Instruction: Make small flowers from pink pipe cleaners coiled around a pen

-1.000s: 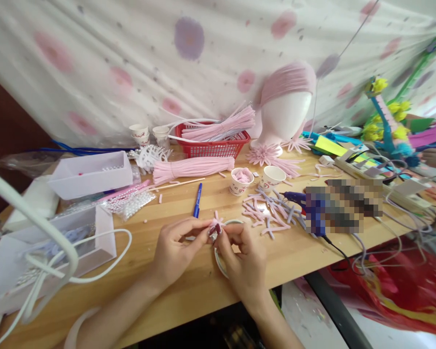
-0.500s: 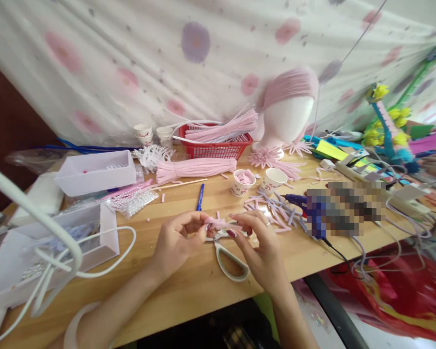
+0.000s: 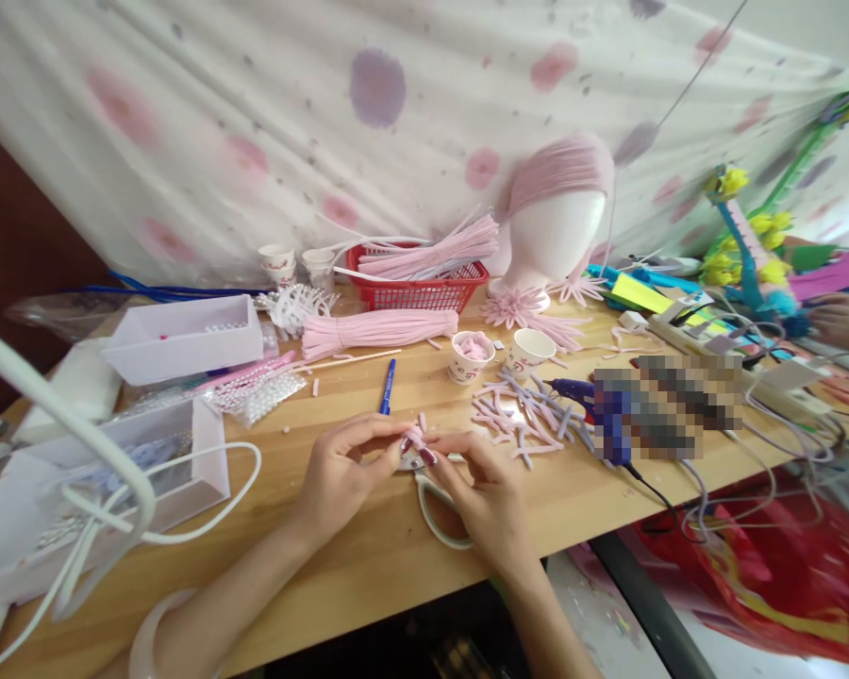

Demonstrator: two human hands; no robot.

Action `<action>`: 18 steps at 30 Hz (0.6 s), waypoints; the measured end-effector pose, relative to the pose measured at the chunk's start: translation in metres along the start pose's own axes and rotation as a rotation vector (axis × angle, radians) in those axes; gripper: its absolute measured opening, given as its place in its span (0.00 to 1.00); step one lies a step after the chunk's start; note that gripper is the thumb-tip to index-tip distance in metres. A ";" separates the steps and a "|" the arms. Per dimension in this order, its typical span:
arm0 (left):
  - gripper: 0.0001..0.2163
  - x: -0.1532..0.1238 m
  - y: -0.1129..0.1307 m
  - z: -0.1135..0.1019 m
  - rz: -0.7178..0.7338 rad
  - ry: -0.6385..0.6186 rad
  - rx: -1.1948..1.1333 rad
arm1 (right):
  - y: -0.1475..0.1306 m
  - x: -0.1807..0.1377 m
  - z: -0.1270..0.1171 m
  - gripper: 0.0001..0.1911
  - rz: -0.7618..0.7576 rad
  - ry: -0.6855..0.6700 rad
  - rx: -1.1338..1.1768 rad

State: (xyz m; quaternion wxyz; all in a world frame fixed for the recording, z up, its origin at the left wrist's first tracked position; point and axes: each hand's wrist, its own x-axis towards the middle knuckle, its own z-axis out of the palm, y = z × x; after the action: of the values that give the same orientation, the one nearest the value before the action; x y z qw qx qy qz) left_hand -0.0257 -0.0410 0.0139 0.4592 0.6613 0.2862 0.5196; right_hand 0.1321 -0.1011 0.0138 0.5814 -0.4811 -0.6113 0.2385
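My left hand (image 3: 343,471) pinches a small piece of pink pipe cleaner (image 3: 416,438) between thumb and fingertips. From the other side my right hand (image 3: 482,486) grips the same piece, its fingertips meeting those of the left and hiding much of it. Under both hands lies a pair of scissors (image 3: 435,514) with pale handles, partly covered. A blue pen (image 3: 388,385) rests just beyond my left fingers. Cut pink and lilac pipe cleaner pieces (image 3: 520,415) are scattered right of my right hand. Behind them stands a paper cup of pink pieces (image 3: 471,358).
A second paper cup (image 3: 534,349) and a blue glue gun (image 3: 580,394) are on the right. Pink bundles (image 3: 378,332) lie before a red basket (image 3: 424,294). White boxes (image 3: 184,339) and a looped white cable (image 3: 244,453) occupy the left. A co-worker's hand (image 3: 845,322) shows far right.
My right hand has moved left, bringing its fingertips against the left hand's. The pink piece, stretched between the hands before, is now mostly covered by fingers.
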 end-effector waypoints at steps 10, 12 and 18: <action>0.11 -0.002 0.008 0.000 0.226 -0.014 0.206 | -0.001 -0.002 0.003 0.04 0.019 0.034 0.010; 0.10 -0.003 0.007 0.000 0.169 -0.013 0.199 | 0.001 0.003 0.004 0.05 0.070 0.040 -0.016; 0.06 0.001 -0.001 0.000 -0.224 0.012 -0.032 | -0.007 0.016 -0.006 0.09 0.172 -0.005 0.016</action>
State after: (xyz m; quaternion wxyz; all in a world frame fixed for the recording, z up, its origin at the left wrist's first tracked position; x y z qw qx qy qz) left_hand -0.0253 -0.0403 0.0137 0.5231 0.6145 0.3528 0.4736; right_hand 0.1377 -0.0915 0.0292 0.5612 -0.5265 -0.5673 0.2934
